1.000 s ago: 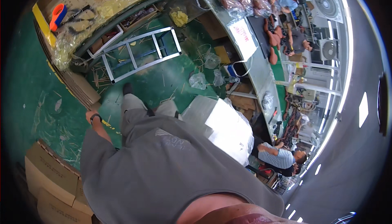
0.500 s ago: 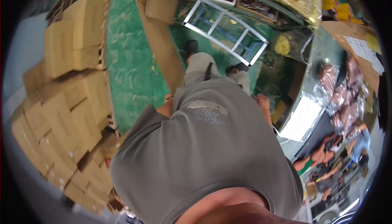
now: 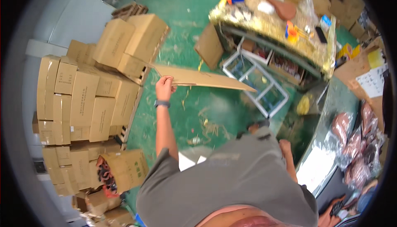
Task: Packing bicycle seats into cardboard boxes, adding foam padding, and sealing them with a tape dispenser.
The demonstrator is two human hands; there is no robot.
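Note:
My left hand (image 3: 164,87) is closed on one end of a long flat cardboard sheet (image 3: 202,78), with the arm stretched out ahead and to the left. The sheet is held above the green floor and reaches rightward, its far end in front of a white metal frame (image 3: 254,77). A dark band (image 3: 162,103) circles my left wrist. My right hand (image 3: 285,147) hangs by my right side, its fingers curled in, with nothing visible in it. The nearest thing to it is the workbench (image 3: 321,134) on the right.
Stacked cardboard boxes (image 3: 82,99) on pallets line the left side. Ahead stands a gold-covered table (image 3: 264,22) with tape dispensers on it and boxes beneath. A cardboard piece (image 3: 209,47) leans against it. Plastic-wrapped brown items (image 3: 355,146) lie at the right. Scraps (image 3: 206,127) litter the floor.
My left hand has risen from beside my leg and swung out forward. The cardboard sheet has turned from pointing ahead to lying crosswise. The view has turned toward the left.

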